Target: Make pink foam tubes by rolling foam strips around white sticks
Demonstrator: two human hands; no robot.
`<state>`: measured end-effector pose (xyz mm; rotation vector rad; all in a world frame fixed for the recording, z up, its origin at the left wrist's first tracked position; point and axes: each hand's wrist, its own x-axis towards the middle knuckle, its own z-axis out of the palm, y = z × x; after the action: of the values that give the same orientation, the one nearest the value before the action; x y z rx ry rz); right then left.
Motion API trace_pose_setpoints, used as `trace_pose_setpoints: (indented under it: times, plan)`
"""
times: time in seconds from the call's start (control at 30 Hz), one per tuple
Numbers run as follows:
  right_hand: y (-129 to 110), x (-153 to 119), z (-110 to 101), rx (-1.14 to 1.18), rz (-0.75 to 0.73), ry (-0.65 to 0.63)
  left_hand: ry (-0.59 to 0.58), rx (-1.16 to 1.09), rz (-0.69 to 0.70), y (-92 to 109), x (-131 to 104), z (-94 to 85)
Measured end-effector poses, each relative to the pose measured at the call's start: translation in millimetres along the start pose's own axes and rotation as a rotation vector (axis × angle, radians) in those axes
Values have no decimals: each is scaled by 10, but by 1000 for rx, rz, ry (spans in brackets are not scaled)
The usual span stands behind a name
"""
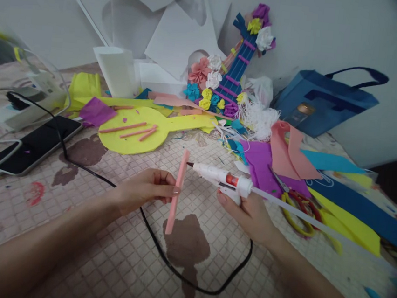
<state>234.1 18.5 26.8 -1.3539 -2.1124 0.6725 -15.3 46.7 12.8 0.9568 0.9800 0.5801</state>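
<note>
Between the thumb and fingers of my left hand [154,187] is a narrow pink strip [177,189], held nearly upright above the table. My right hand [248,214] grips a white glue gun [213,175] with a long glue stick [304,218] trailing from its back. The gun's dark nozzle meets or nearly meets the strip's upper part; I cannot tell whether they touch. Beyond my hands lies a yellow guitar-shaped cutout [129,142], with several rolled pink strips [126,127] on it.
A black cord [160,253] loops across the table below my hands. Scissors [301,210] lie on coloured sheets at the right. A decorated blue guitar [239,68] leans at the back, beside a blue bag [322,104]. A dark tablet [37,145] and power strip [30,104] are left.
</note>
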Motion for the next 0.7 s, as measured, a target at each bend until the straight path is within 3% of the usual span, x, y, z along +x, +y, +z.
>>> trace_pose_setpoints:
  times: [0.37,0.7]
  plan:
    - [81,-7,7,-15,94,63,-89,36,-15,14,-13,9]
    - [-9,-67,-20,32,22,-35,-60,49,-2,33,2,-34]
